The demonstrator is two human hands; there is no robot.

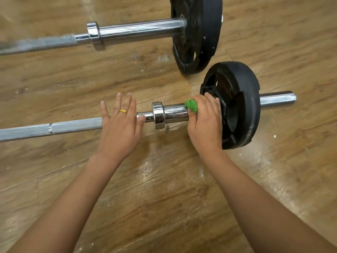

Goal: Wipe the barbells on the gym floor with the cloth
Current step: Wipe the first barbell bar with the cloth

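Two barbells lie on the wooden floor. The near barbell (76,125) runs left to right, with a chrome collar (158,115) and a small black plate (242,105) on its right sleeve. My right hand (206,123) is wrapped around that sleeve just left of the plate, shut on a green cloth (191,105) that peeks out above my thumb. My left hand (120,123) rests flat on the bar left of the collar, fingers spread, a gold ring on one finger. The far barbell (135,31) lies behind, carrying a larger black plate (197,33).
Worn wood-look flooring (164,189) with pale scuffs and glare fills the view. The two plates stand close together at centre right. The near bar's sleeve end (277,100) sticks out right of its plate.
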